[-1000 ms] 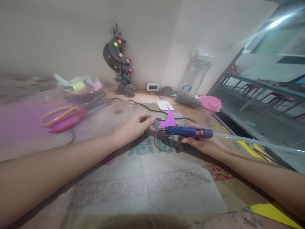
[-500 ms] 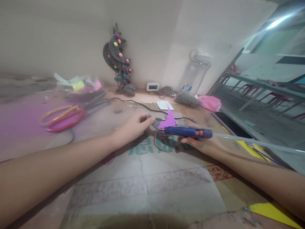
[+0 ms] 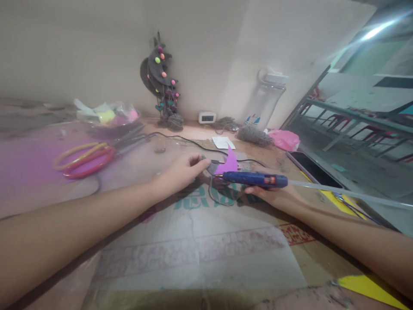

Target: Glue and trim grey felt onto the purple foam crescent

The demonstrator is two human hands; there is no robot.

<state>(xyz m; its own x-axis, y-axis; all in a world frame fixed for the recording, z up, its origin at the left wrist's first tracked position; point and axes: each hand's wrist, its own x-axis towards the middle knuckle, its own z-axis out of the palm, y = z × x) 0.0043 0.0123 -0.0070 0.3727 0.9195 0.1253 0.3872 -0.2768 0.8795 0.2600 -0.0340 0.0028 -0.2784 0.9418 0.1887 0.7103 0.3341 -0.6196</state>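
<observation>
My right hand point(image 3: 269, 194) is closed around a blue glue gun point(image 3: 254, 179), which lies level with its nozzle pointing left and a clear glue stick point(image 3: 348, 193) trailing out to the right. The nozzle sits at a purple, curved foam piece point(image 3: 228, 163) that stands up from a small grey round piece point(image 3: 212, 166). My left hand point(image 3: 180, 173) rests on the table with its fingertips pinched on the left edge of that grey piece. A black cord point(image 3: 180, 138) runs from the gun across the table.
Red and yellow scissors point(image 3: 85, 158) lie at the left. A plastic bag of coloured bits point(image 3: 108, 116), a dark crescent ornament point(image 3: 159, 77), a small clock point(image 3: 207, 117), a clear water bottle point(image 3: 266, 101), a pink bag point(image 3: 285, 139) and a phone point(image 3: 311, 169) stand along the back and right. Yellow paper point(image 3: 368, 289) lies near right.
</observation>
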